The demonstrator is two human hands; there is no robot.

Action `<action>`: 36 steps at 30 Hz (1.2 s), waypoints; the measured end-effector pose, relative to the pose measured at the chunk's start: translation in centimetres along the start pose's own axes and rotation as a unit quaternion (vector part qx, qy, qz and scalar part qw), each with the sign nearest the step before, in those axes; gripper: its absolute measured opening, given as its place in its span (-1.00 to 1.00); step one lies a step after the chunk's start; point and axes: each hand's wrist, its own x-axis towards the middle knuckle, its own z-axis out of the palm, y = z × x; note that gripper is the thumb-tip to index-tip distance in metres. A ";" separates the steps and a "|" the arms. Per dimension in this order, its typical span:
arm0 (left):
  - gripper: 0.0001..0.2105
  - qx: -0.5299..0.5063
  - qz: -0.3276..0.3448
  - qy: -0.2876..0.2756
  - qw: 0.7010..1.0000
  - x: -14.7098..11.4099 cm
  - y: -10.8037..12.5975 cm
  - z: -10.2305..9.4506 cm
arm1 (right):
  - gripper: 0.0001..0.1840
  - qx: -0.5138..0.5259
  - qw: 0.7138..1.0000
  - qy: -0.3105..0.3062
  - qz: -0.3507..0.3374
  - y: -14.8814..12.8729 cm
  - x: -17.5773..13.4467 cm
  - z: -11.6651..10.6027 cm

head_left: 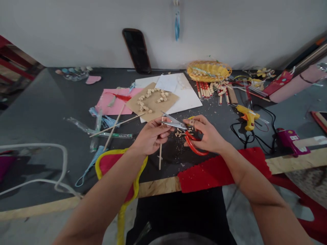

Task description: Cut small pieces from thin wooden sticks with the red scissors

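Note:
My left hand (pixel 154 134) pinches a thin wooden stick (pixel 160 158) that points down toward the table's front edge. In my right hand (pixel 208 132) is a pair of scissors (pixel 194 146) with red handles. Their parted blades reach across to the stick's upper end, at my left fingertips. Beneath the blades lie several short cut stick pieces (pixel 180 133) and crumbs. Behind my hands, clusters of small wooden pieces (pixel 145 107) form a curved row on a brown card (pixel 133 102). Two more long sticks (pixel 114 127) lie crossed to the left.
A yellow glue gun (pixel 247 117) with a black cord lies at right, near a purple box (pixel 292 141). At the back stand a yellow basket (pixel 209 71) and a phone (pixel 138 51) against the wall. Red cloth (pixel 204 173) covers part of the front edge.

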 end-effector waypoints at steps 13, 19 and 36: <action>-0.73 0.023 0.009 0.046 0.999 -0.1 0.1 0.3 | -0.32 -0.046 0.999 0.005 -0.005 0.3 0.0 -0.1; -0.71 0.046 0.023 0.066 0.997 0.3 -0.3 0.0 | -0.39 -0.106 0.994 0.006 -0.013 0.7 -0.1 -0.2; -0.72 0.062 0.037 0.072 0.995 0.7 -0.7 -0.1 | -0.46 -0.163 0.986 0.016 -0.012 0.3 -0.1 -0.2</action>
